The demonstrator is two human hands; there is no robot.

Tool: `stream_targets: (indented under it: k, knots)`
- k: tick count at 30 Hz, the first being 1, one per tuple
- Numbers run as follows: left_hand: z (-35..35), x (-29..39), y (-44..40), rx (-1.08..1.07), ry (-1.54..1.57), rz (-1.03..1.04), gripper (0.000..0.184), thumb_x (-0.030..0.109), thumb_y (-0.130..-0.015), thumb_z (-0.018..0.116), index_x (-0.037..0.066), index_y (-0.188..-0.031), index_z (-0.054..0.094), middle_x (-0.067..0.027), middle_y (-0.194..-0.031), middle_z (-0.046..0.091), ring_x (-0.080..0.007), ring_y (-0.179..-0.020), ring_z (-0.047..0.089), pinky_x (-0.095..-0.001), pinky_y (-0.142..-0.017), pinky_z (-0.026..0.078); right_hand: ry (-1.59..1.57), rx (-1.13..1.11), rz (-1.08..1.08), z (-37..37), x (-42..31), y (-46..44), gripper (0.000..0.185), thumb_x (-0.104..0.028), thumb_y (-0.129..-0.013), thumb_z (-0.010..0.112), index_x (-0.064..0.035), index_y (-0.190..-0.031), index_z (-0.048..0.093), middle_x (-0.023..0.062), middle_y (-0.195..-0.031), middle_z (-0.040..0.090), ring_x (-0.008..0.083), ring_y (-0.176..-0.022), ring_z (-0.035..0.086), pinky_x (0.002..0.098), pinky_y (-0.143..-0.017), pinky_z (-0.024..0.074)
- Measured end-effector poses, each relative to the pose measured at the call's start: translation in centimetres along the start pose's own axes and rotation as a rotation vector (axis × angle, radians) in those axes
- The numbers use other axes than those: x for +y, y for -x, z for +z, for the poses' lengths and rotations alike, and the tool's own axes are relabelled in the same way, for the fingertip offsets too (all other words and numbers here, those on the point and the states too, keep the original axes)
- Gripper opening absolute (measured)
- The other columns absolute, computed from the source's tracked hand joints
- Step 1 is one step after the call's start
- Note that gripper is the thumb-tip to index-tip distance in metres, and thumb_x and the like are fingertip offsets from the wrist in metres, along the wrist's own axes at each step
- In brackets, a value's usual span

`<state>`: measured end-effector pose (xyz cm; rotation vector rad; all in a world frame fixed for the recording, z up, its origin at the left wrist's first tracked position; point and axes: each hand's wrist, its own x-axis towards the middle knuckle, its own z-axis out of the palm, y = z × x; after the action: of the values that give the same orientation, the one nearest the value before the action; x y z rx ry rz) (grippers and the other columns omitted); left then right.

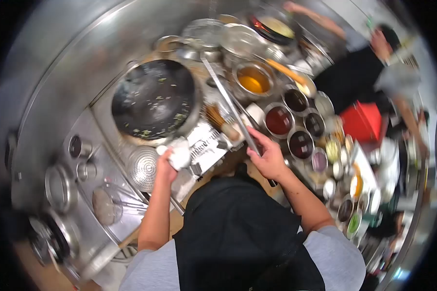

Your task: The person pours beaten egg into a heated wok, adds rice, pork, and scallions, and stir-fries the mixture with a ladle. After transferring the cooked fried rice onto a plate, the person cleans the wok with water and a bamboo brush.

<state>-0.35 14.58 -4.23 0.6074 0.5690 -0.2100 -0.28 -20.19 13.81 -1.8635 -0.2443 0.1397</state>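
My left hand (165,169) is closed on a folded white cloth (179,153) at the near edge of the wok (153,99). Whether the cloth also grips the wok's rim or handle is hidden. Dark inside, the wok carries scattered small bits of pale and green food. In my right hand (268,156) is the long metal handle of a ladle (228,99), reaching up and left. Its far end lies by the metal bowls beyond the wok and is blurred.
Sauce pots (278,120) and small ingredient containers crowd the right side. A pot of amber liquid (253,79) stands ahead. A bamboo brush (221,121) lies beside the wok. To the left are a perforated strainer (143,167) and steel cups. A co-worker (349,72) stands beyond.
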Motion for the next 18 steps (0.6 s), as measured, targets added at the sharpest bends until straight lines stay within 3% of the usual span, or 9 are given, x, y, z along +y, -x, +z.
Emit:
stream_targets:
  k: [5,7,9,10,12,14,15,17,18]
  knots:
    - [0.3,-6.3,2.4,0.233,-0.302,0.224,0.042,0.003,-0.084,0.068,-0.003,-0.124,0.057,-0.0121,-0.113,0.068,-0.0217,-0.1,0.067,-0.0357,-0.091,0.053,0.214,0.002,-0.208,0.0,4.0,-13.5,0.066,0.002,-0.084,0.062,-0.0032,-0.148,0.048,0.0094,-0.104,0.069,0.0104,-0.09,0.06,0.0278,-0.084,0.0501]
    - [0.7,-8.5,2.2,0.239,-0.488,0.331,0.05,0.006,-0.083,0.072,-0.003,-0.129,0.054,-0.0109,-0.114,0.067,-0.021,-0.102,0.065,-0.0354,-0.093,0.052,0.357,-0.102,0.029,-0.6,3.7,-19.3,0.062,-0.004,-0.082,0.063,0.0038,-0.142,0.051,0.0281,-0.118,0.067,0.0299,-0.11,0.069,0.0337,-0.098,0.0498]
    - [1.9,-9.9,1.8,0.262,-0.833,0.447,0.068,0.013,-0.081,0.076,0.0,-0.141,0.047,-0.0154,-0.124,0.065,-0.0289,-0.111,0.064,-0.0375,-0.099,0.049,0.434,-0.102,-0.17,0.3,5.5,-26.5,0.062,-0.005,-0.081,0.062,0.0035,-0.142,0.051,0.0305,-0.115,0.067,0.0354,-0.109,0.068,0.0371,-0.098,0.0504]
    - [2.4,-10.1,1.8,0.244,-1.143,0.454,0.074,0.021,-0.079,0.077,0.003,-0.144,0.046,-0.0175,-0.129,0.063,-0.0338,-0.119,0.06,-0.0444,-0.105,0.043,0.509,-0.07,-0.339,1.0,6.8,-30.2,0.062,-0.006,-0.081,0.06,0.0032,-0.141,0.051,0.0329,-0.112,0.066,0.0409,-0.109,0.067,0.0405,-0.098,0.051]
    - [4.2,-10.1,2.0,0.24,-1.605,0.353,0.082,0.035,-0.076,0.078,0.009,-0.146,0.047,-0.0204,-0.138,0.059,-0.0416,-0.134,0.047,-0.0593,-0.114,0.027,0.673,-0.146,-0.255,2.7,7.9,-37.2,0.062,-0.004,-0.08,0.057,0.0013,-0.142,0.052,0.0339,-0.114,0.065,0.0455,-0.11,0.063,0.0487,-0.097,0.0499]
    - [4.1,-11.9,1.7,0.299,-1.707,0.245,0.082,0.048,-0.075,0.076,0.014,-0.145,0.05,-0.0203,-0.142,0.056,-0.0431,-0.147,0.03,-0.0748,-0.113,0.004,0.815,-0.227,-0.227,4.9,8.1,-42.2,0.055,-0.002,-0.079,0.054,0.0057,-0.134,0.057,0.0325,-0.113,0.067,0.0414,-0.101,0.069,0.0445,-0.09,0.0533]
    - [4.3,-12.5,1.8,0.318,-1.703,0.236,0.082,0.048,-0.075,0.076,0.014,-0.145,0.05,-0.0203,-0.142,0.056,-0.0431,-0.147,0.03,-0.0748,-0.113,0.004,0.807,-0.243,-0.232,6.0,8.6,-44.9,0.055,-0.002,-0.079,0.054,0.0057,-0.134,0.057,0.0325,-0.113,0.067,0.0414,-0.101,0.069,0.0445,-0.09,0.0533]
    - [4.9,-12.6,1.9,0.406,-1.665,0.273,0.081,0.046,-0.075,0.077,0.014,-0.145,0.051,-0.0199,-0.143,0.055,-0.0431,-0.146,0.032,-0.0736,-0.114,0.007,0.39,-0.581,0.237,8.3,8.5,-49.8,0.028,0.003,-0.081,0.049,0.0091,-0.104,0.063,0.0241,-0.091,0.07,0.034,-0.071,0.069,0.0444,-0.073,0.0566]
    - [4.8,-13.0,1.9,0.41,-1.627,0.296,0.082,0.046,-0.074,0.079,0.014,-0.145,0.051,-0.0196,-0.143,0.055,-0.0431,-0.147,0.031,-0.0742,-0.113,0.007,-0.39,-0.393,0.529,8.9,8.0,-51.3,0.017,0.002,-0.085,0.047,0.0056,-0.098,0.057,0.0173,-0.084,0.064,0.0271,-0.061,0.062,0.0383,-0.058,0.0527]
